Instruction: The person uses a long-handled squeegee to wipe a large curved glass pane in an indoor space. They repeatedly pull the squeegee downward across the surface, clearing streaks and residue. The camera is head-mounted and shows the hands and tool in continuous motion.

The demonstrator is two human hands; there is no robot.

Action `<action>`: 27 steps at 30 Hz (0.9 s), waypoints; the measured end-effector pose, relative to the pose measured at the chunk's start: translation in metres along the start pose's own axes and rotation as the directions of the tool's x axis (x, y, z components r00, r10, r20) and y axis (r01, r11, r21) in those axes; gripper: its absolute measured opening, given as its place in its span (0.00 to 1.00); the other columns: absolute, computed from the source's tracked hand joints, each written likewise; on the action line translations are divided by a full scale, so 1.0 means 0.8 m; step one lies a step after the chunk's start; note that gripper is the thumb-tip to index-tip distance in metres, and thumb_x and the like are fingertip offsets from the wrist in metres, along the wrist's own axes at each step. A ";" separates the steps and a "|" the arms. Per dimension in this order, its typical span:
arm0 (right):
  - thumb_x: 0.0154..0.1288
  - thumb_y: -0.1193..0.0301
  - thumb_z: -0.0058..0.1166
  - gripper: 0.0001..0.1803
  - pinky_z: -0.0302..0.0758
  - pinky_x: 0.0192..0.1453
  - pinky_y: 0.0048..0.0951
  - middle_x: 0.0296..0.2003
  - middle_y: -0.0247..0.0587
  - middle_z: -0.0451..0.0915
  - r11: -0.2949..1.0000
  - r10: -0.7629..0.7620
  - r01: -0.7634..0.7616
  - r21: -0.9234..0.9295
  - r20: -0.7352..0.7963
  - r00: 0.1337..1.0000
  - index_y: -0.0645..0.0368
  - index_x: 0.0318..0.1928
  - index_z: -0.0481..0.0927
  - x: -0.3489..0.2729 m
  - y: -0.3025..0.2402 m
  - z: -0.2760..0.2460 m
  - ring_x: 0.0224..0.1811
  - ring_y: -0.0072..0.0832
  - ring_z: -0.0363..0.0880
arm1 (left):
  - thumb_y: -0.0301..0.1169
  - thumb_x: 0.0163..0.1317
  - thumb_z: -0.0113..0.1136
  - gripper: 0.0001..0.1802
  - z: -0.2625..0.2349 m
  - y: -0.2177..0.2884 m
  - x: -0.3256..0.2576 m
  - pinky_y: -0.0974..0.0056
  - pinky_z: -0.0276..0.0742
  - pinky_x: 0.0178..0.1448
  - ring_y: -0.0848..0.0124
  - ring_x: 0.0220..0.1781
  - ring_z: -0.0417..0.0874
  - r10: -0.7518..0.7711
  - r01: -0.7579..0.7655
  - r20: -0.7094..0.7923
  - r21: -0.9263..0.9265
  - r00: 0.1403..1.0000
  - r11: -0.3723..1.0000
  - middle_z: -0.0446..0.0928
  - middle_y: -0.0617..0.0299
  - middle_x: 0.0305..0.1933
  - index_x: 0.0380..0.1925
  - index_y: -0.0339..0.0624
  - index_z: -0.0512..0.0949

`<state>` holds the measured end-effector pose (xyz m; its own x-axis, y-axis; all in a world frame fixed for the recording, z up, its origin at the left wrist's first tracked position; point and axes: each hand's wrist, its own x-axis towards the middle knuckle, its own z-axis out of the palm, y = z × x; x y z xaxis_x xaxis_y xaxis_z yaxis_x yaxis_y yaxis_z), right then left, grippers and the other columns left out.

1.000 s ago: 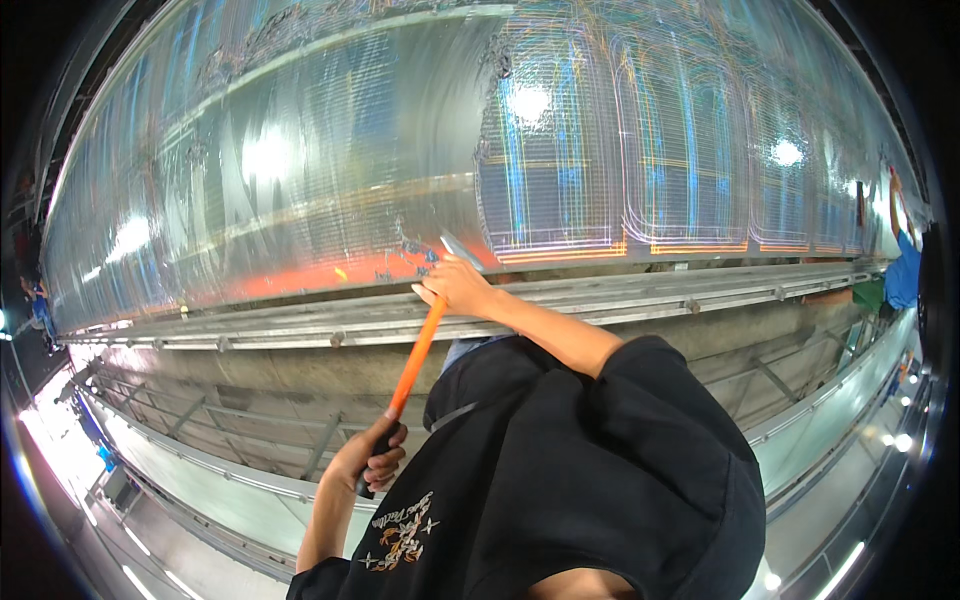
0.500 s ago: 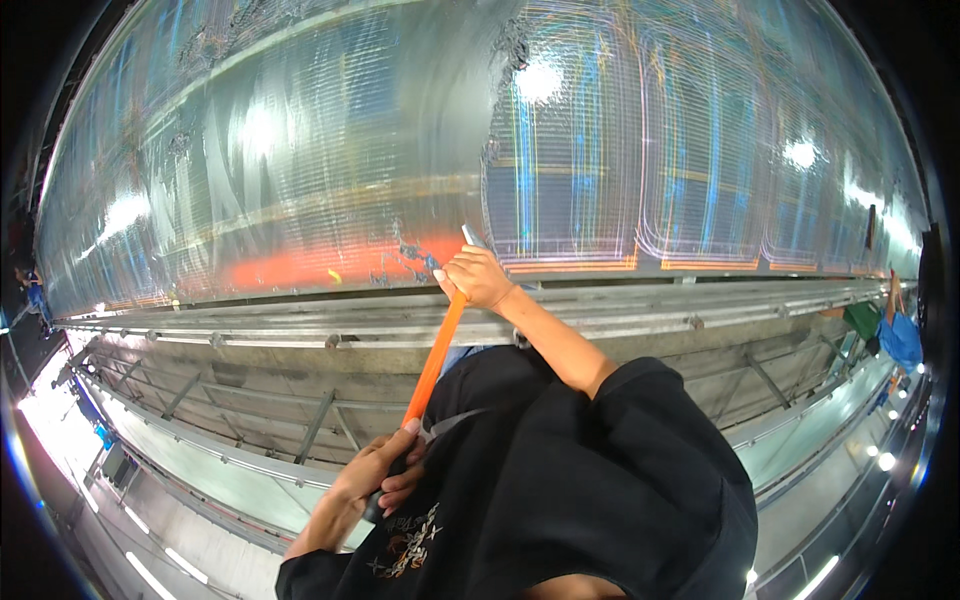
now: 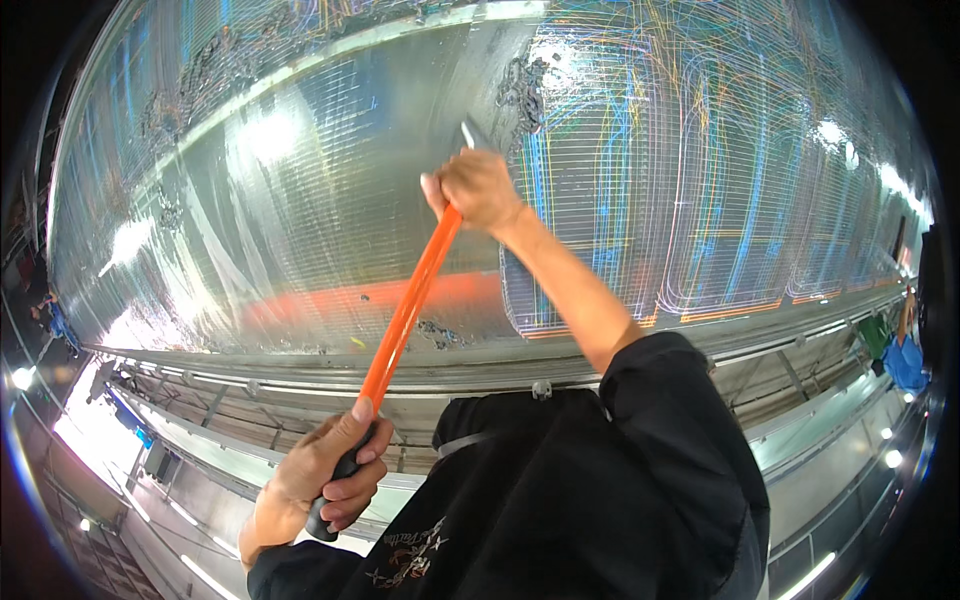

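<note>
Both my hands are on a long-handled scraper (image 3: 408,315) with an orange shaft and a metal head. My left hand (image 3: 325,472) wraps round its black grip close to my body. Near the head, my right hand (image 3: 478,190) closes round the upper shaft. The metal tip (image 3: 470,133) shows beyond the right fingers, over a large shiny panel (image 3: 420,250); whether it touches is unclear. Dark grey crumpled residue (image 3: 522,95) lies just right of the tip. Fine coloured lines cover the panel's right part, while the middle strip looks smeared grey.
A metal rail (image 3: 300,392) runs along the panel's near edge, in front of my body. More residue (image 3: 437,335) lies near that edge, by a blurred red band (image 3: 390,295). At far right hang a blue bag (image 3: 905,365) and green cloth (image 3: 872,337).
My right hand and the scraper head have moved away from the panel's near edge, farther over it. My left hand has shifted left, and the view has tilted so more panel shows.
</note>
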<state>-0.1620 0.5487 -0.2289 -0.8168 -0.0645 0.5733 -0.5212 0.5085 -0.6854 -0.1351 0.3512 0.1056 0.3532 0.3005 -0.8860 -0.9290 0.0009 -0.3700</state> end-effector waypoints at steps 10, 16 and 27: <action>0.78 0.59 0.51 0.28 0.74 0.27 0.44 0.15 0.42 0.72 0.974 -0.033 0.050 -0.222 0.079 0.996 0.56 0.17 0.72 0.138 0.184 -0.068 0.19 0.45 0.75 | 0.52 0.84 0.36 0.27 0.073 0.135 0.073 0.72 0.51 0.01 0.81 0.01 0.53 0.370 -0.379 0.192 0.007 0.909 0.925 0.55 0.75 0.08 0.25 0.49 0.61; 0.79 0.58 0.49 0.29 0.71 0.37 0.49 0.17 0.43 0.73 0.996 -0.043 0.070 -0.054 0.393 0.919 0.56 0.17 0.68 0.101 0.107 -0.032 0.23 0.48 0.73 | 0.55 0.83 0.34 0.28 0.009 0.013 0.125 0.73 0.52 0.03 0.85 0.03 0.55 0.511 -0.483 0.387 -0.176 0.767 0.858 0.57 0.77 0.09 0.29 0.49 0.67; 0.72 0.61 0.56 0.23 0.69 0.39 0.43 0.18 0.38 0.76 0.997 -0.040 0.000 0.076 0.524 0.851 0.52 0.17 0.74 -0.282 -0.262 -0.036 0.27 0.41 0.77 | 0.64 0.77 0.41 0.30 -0.176 -0.429 0.172 0.71 0.53 0.06 0.82 0.04 0.52 0.217 -0.192 0.249 -0.124 0.944 0.974 0.54 0.76 0.09 0.28 0.53 0.63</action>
<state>0.1387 0.4814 -0.2020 -0.8036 -0.5252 0.2798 -0.5387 0.4421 -0.7172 0.2478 0.2577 0.0714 0.1039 0.5218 -0.8467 -0.9586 -0.1745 -0.2251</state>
